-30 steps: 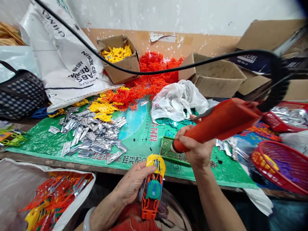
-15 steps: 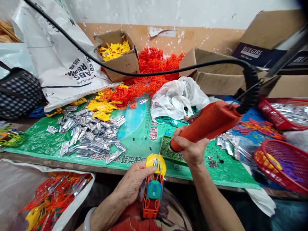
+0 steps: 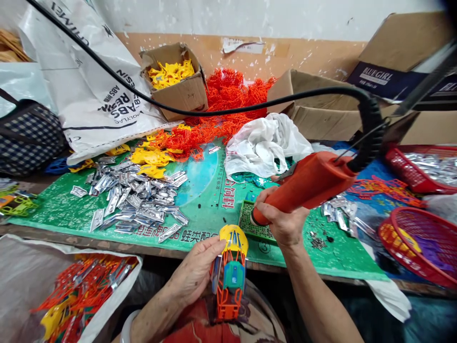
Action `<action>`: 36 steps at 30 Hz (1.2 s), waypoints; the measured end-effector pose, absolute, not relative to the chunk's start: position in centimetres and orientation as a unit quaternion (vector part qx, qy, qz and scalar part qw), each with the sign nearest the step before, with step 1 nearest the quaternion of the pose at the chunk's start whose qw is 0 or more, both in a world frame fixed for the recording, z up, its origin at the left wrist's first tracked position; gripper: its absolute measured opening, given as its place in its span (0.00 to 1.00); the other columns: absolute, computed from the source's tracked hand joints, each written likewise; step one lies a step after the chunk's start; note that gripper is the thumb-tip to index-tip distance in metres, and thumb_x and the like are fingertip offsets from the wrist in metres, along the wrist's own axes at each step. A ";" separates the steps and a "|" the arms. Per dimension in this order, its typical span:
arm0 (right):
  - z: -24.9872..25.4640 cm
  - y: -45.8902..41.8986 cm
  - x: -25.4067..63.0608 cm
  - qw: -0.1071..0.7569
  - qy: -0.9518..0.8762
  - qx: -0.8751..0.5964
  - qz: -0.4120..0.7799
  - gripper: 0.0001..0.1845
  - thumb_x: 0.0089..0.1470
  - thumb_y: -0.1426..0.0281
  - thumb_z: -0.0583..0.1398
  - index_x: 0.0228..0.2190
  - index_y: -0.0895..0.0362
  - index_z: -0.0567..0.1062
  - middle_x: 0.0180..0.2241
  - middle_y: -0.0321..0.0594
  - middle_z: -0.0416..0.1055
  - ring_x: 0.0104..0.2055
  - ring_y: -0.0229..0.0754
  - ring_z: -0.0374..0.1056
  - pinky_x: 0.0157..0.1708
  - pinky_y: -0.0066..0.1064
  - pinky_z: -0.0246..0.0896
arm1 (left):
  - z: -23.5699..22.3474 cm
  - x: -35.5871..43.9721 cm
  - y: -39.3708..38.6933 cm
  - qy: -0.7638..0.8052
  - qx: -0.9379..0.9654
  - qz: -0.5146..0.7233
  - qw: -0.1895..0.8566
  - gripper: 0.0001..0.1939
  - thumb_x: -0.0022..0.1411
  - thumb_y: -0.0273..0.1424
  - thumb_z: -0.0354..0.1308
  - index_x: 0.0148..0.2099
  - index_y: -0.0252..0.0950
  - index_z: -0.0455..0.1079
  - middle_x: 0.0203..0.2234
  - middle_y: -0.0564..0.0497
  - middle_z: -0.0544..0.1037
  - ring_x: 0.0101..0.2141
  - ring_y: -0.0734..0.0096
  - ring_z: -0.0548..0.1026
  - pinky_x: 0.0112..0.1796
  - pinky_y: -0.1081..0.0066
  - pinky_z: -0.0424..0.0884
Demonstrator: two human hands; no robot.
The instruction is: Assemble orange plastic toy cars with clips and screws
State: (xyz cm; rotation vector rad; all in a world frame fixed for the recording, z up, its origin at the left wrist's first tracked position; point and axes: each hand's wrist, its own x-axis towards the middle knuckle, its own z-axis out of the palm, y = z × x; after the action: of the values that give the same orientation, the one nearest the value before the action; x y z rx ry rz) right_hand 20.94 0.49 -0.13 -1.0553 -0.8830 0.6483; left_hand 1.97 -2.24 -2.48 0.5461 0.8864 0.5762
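My left hand (image 3: pixel 196 274) is closed round a toy car body (image 3: pixel 229 271) with an orange frame, a yellow front and a teal block, held upright below the table's front edge. My right hand (image 3: pixel 283 216) grips an orange electric screwdriver (image 3: pixel 307 186), tip down over a small green screw tray (image 3: pixel 255 221) on the green mat (image 3: pixel 200 200). A thick black cord (image 3: pixel 214 110) runs from the tool's rear across the table toward the upper left.
A heap of silver metal pieces (image 3: pixel 137 200) lies left on the mat, with yellow parts (image 3: pixel 152 159) and orange frames (image 3: pixel 228 102) behind. Cardboard boxes (image 3: pixel 176 83), a white bag (image 3: pixel 262 145), red baskets (image 3: pixel 421 240) at right, and a sack of assembled parts (image 3: pixel 78 290) at lower left.
The screwdriver and my right hand have dropped lower and shifted left over the screw tray. The toy car in my left hand has tilted and shifted slightly right.
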 end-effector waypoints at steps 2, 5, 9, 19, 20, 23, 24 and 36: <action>-0.1 0.4 20.8 0.727 -0.398 -0.477 0.293 0.05 0.38 0.74 0.67 0.18 0.57 0.74 0.20 0.34 0.71 0.24 0.38 0.65 0.25 0.33 0.64 | -2.5 1.8 -2.0 0.424 0.258 0.276 0.823 0.18 0.51 0.40 0.72 0.37 0.30 0.80 0.28 0.46 0.82 0.26 0.72 0.76 0.31 0.74 0.73; -0.1 0.5 20.8 0.734 -0.390 -0.474 0.289 0.05 0.38 0.75 0.67 0.19 0.57 0.75 0.21 0.34 0.72 0.23 0.38 0.65 0.25 0.33 0.63 | -2.3 1.8 -1.7 0.434 0.247 0.288 0.817 0.18 0.48 0.39 0.73 0.36 0.29 0.80 0.27 0.47 0.82 0.24 0.73 0.75 0.29 0.75 0.72; 0.6 0.6 21.1 0.747 -0.388 -0.461 0.279 0.07 0.37 0.74 0.67 0.19 0.56 0.73 0.22 0.33 0.72 0.23 0.38 0.66 0.26 0.35 0.64 | -2.2 2.2 -1.7 0.437 0.239 0.299 0.814 0.18 0.47 0.38 0.74 0.35 0.29 0.80 0.27 0.47 0.82 0.24 0.73 0.76 0.28 0.76 0.72; 5.5 -2.3 19.6 0.759 -0.391 -0.334 0.400 0.27 0.40 0.79 0.63 0.45 0.48 0.71 0.25 0.30 0.71 0.26 0.38 0.68 0.28 0.35 0.67 | -2.7 2.8 -1.6 0.417 0.211 0.299 0.832 0.19 0.46 0.37 0.74 0.37 0.27 0.80 0.28 0.44 0.83 0.25 0.71 0.76 0.27 0.74 0.73; 5.5 -2.5 19.3 0.757 -0.391 -0.328 0.409 0.28 0.41 0.79 0.63 0.45 0.48 0.71 0.25 0.29 0.72 0.26 0.38 0.68 0.28 0.35 0.67 | -2.6 2.8 -1.6 0.411 0.212 0.295 0.836 0.19 0.46 0.37 0.74 0.36 0.27 0.80 0.27 0.44 0.82 0.24 0.72 0.75 0.26 0.75 0.72; 5.3 -2.6 18.5 0.748 -0.390 -0.321 0.430 0.30 0.41 0.79 0.65 0.46 0.47 0.70 0.26 0.29 0.72 0.26 0.38 0.68 0.27 0.34 0.67 | -2.3 2.9 -1.7 0.408 0.212 0.291 0.839 0.18 0.46 0.37 0.74 0.34 0.27 0.79 0.23 0.48 0.80 0.21 0.76 0.72 0.24 0.77 0.69; 5.2 -2.6 18.3 0.745 -0.391 -0.320 0.436 0.30 0.41 0.79 0.65 0.47 0.47 0.70 0.25 0.29 0.72 0.26 0.38 0.68 0.27 0.34 0.67 | -2.3 2.9 -1.7 0.407 0.212 0.292 0.839 0.17 0.46 0.37 0.74 0.33 0.27 0.79 0.23 0.48 0.79 0.21 0.77 0.72 0.24 0.77 0.69; 4.4 -2.5 17.9 0.731 -0.380 -0.335 0.457 0.32 0.41 0.76 0.67 0.49 0.47 0.68 0.25 0.29 0.71 0.25 0.38 0.67 0.31 0.36 0.68 | -3.0 2.7 -1.9 0.392 0.210 0.302 0.843 0.14 0.48 0.35 0.73 0.31 0.29 0.77 0.21 0.51 0.76 0.23 0.74 0.74 0.28 0.75 0.70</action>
State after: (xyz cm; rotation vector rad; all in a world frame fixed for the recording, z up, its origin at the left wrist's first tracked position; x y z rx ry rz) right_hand 17.92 -2.49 4.41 -0.7380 -0.8370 1.0055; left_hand 2.73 -1.85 -3.02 0.4425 0.8266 0.6380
